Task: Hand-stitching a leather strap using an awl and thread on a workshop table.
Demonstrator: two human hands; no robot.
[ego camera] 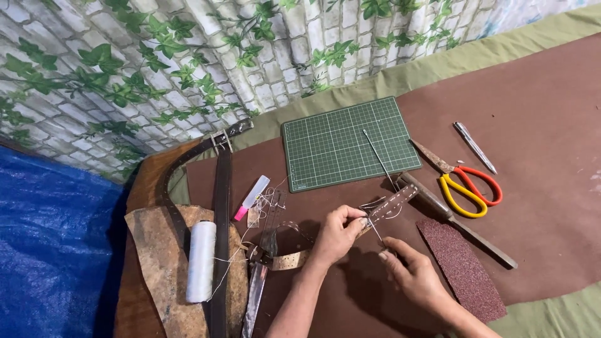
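Note:
My left hand (338, 235) pinches a narrow stitched leather strap (391, 203) near its middle, holding it just above the brown work surface (538, 125). My right hand (410, 272) sits just below it, fingertips closed on a thin needle (376, 233) with pale thread that runs up to the strap. A second pale strap piece (289, 260) lies to the left of my left wrist.
A green cutting mat (347, 144) with a thin metal rod lies behind. Red-and-yellow scissors (466, 184), a metal pen-like tool (474, 147), a long file (457, 219) and sandpaper (460, 269) sit right. A white thread spool (201, 260), dark belt (220, 206), leather scrap and pink-capped tube (251, 197) lie left.

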